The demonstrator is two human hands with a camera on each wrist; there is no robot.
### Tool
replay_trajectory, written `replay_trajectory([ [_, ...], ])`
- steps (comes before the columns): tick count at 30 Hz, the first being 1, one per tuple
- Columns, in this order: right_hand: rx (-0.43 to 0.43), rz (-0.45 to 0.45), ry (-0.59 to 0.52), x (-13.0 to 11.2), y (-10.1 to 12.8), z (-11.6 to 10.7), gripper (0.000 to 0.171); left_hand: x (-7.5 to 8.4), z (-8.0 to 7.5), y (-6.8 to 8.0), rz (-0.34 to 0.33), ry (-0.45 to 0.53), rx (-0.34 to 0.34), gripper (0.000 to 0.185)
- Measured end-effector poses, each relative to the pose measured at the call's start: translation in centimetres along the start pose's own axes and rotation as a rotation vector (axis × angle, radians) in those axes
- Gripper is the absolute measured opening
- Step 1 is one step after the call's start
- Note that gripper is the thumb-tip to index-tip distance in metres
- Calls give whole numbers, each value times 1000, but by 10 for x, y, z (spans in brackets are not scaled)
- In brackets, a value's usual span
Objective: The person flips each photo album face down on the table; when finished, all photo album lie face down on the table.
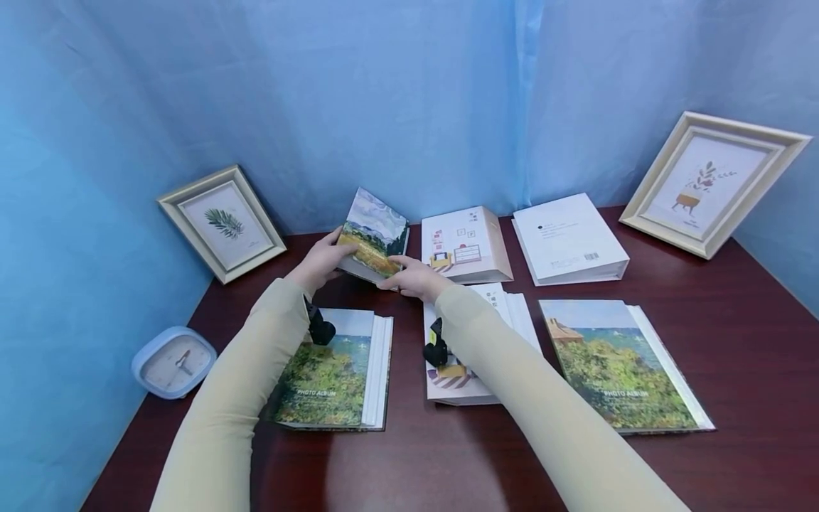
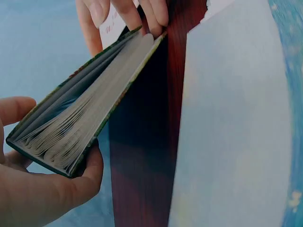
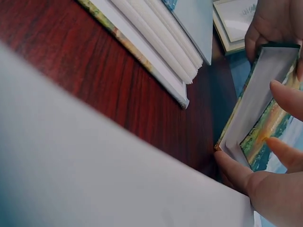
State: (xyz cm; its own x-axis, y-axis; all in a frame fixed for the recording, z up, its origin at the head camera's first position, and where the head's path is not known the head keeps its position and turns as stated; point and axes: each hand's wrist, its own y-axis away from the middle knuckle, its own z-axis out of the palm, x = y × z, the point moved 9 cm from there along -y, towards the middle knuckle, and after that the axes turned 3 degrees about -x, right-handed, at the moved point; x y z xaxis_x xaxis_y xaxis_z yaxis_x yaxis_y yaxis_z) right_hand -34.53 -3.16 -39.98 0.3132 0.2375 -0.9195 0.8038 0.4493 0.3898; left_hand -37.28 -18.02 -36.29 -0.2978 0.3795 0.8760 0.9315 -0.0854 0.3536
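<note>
A photo album (image 1: 376,229) with a painted landscape cover is held tilted between both hands at the back of the table. My left hand (image 1: 320,259) grips its spine side, thumb and fingers on opposite covers in the left wrist view. At the lower right corner, my right hand (image 1: 416,277) pinches the album's edge. The page ends of the album (image 2: 71,127) face the left wrist camera, and its covers stand slightly apart. In the right wrist view, the fingertips of the right hand (image 3: 274,184) touch the painted cover and the lower edge.
Nearer lie two seaside-cover albums (image 1: 333,384) (image 1: 621,363) and a white illustrated album (image 1: 457,387) under my right forearm. Behind stand another illustrated album (image 1: 463,245) and a white one (image 1: 569,242). Two picture frames (image 1: 224,224) (image 1: 710,181) and a blue clock (image 1: 174,361) flank them.
</note>
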Motion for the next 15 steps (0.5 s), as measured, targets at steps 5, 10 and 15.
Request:
replay_trajectory([
  [5, -1, -5, -4, -1, 0, 0, 73, 6, 1, 2, 7, -26, 11, 67],
  [10, 22, 12, -13, -1, -2, -4, 66, 15, 2, 5, 75, -82, 43, 65],
  [15, 50, 28, -78, -3, -3, -13, 53, 30, 9, 10, 173, -155, 63, 66],
])
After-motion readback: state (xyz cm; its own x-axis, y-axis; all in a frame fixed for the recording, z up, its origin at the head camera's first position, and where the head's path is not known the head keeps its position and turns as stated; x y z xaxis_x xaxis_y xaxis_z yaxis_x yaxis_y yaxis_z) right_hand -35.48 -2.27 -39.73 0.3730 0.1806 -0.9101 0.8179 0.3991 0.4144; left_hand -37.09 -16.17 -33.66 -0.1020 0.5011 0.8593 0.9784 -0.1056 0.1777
